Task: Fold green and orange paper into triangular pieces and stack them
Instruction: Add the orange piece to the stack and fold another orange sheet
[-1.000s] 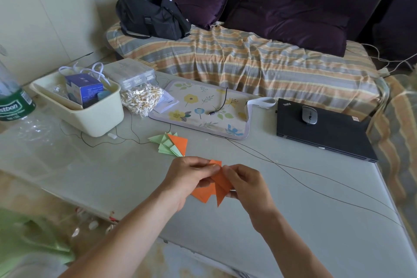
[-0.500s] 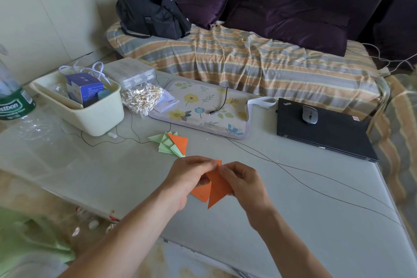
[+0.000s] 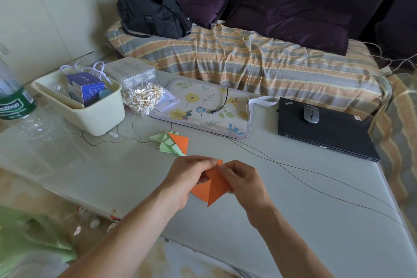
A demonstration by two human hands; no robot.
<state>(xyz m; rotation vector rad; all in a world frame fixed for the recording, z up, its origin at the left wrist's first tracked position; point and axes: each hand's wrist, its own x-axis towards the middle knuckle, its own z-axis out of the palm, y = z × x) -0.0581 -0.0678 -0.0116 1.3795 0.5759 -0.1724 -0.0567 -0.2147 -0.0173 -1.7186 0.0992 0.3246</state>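
Both hands are working over the near middle of the grey table (image 3: 293, 221), holding one partly folded orange paper (image 3: 214, 187) just above the surface. The left hand (image 3: 189, 176) is pinching the sheet's upper left portion, fingers curled over the top edge; the right hand (image 3: 241, 178) is pinching the upper right edge between thumb and fingertips. The lower point of the paper is hanging free below both hands, with a second flap showing to its left.

Handling assessment: the paper is appearing very light and thin, stiff only along its creases, and it is likely marking permanently wherever it is pressed (a misplaced crease would probably not be recoverable). It looks dry and matte, so slipping seems a minor concern; tearing at a sharp corner under a hard pull is the greater one. Best hold, in my judgement, is where the hands are now: close on either side of the intended fold line, flaps pinned flat, the free tip left untouched.

The stack of finished pieces (image 3: 172, 143) is lying farther back on the table, well apart from the hands, several green triangles overlapping with one orange triangle on top at the right. A thin black cable (image 3: 316, 189) is running across the table beside the working area.
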